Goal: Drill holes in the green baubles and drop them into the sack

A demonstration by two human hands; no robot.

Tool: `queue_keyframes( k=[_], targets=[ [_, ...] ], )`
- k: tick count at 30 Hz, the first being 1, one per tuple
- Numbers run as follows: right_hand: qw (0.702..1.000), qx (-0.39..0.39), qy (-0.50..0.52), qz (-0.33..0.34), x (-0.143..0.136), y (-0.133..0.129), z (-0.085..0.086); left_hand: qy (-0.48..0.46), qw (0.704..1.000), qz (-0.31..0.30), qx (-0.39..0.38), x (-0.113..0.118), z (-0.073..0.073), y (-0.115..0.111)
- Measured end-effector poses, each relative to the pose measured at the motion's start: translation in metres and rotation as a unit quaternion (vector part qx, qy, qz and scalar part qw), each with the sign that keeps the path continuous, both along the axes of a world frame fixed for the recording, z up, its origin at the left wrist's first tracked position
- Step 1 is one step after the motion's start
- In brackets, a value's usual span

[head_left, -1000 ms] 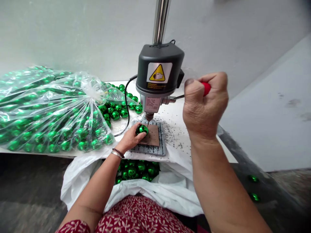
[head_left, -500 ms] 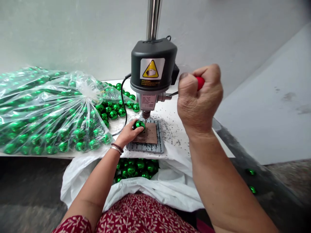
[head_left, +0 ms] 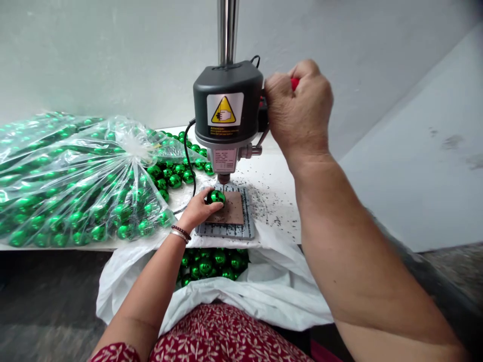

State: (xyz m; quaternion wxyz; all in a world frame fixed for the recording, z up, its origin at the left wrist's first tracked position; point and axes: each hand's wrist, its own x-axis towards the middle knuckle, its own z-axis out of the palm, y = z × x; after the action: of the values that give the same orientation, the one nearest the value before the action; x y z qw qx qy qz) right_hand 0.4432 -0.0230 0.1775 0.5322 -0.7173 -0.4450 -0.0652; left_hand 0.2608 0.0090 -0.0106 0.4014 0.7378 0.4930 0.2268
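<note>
My left hand point(head_left: 198, 207) grips a shiny green bauble point(head_left: 218, 197) between thumb and fingers, just beside the thin drill bit. The bauble is over a brown board point(head_left: 234, 208) on the grey base plate point(head_left: 226, 231) of a drill press point(head_left: 228, 108). My right hand point(head_left: 300, 110) is wrapped round the red-knobbed lever point(head_left: 295, 83) at the machine's right side. Only a bit of the red knob shows between the fingers. Whether the bit touches the bauble I cannot tell.
A tied clear plastic bag point(head_left: 75, 186) of green baubles fills the table's left side, with loose baubles point(head_left: 175, 180) behind it. Dark shavings point(head_left: 269, 201) litter the white tabletop. Below the front edge, a white sack point(head_left: 287, 286) holds more baubles point(head_left: 206, 265). A black cable point(head_left: 187, 151) hangs from the drill.
My right hand has swung the lever up and slightly back. My left hand keeps its hold on the bauble near the bit. The whole view has shifted slightly.
</note>
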Motion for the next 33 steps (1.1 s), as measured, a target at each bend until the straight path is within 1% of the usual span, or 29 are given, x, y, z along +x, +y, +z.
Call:
queue_keyframes(
  k=[6, 11, 13, 17, 19, 23, 27, 29, 33],
  targets=[
    [0.999, 0.028, 0.018, 0.010, 0.000, 0.000, -0.003, 0.032, 0.999, -0.019, 0.007, 0.002, 0.004, -0.003],
    [0.999, 0.034, 0.040, 0.013, -0.001, 0.001, -0.002, 0.039, 0.995, -0.070, 0.064, 0.003, 0.008, -0.003],
    [0.998, 0.043, 0.040, 0.019, -0.001, 0.000, -0.002, 0.033, 0.994, -0.081, 0.070, 0.004, 0.008, -0.003],
    [0.997, 0.056, 0.037, 0.026, 0.000, 0.000, -0.005, 0.001, 0.998, -0.063, 0.004, 0.002, 0.004, -0.002],
    [0.997, 0.059, 0.039, 0.031, 0.000, 0.001, -0.006, -0.017, 0.998, -0.054, -0.017, 0.001, 0.000, -0.002],
    [0.996, 0.068, 0.042, 0.039, 0.001, 0.000, -0.007, -0.058, 0.998, -0.020, -0.026, -0.002, -0.007, 0.002],
    [0.996, 0.056, 0.051, 0.040, 0.001, -0.001, -0.004, -0.083, 0.995, 0.025, -0.046, -0.001, -0.011, 0.008],
    [0.996, 0.048, 0.057, 0.043, 0.000, -0.002, -0.003, -0.075, 0.996, 0.027, -0.048, 0.000, -0.011, 0.009],
    [0.997, 0.038, 0.044, 0.042, -0.002, -0.003, -0.002, -0.039, 0.999, 0.017, -0.029, 0.001, -0.009, 0.010]
  ],
)
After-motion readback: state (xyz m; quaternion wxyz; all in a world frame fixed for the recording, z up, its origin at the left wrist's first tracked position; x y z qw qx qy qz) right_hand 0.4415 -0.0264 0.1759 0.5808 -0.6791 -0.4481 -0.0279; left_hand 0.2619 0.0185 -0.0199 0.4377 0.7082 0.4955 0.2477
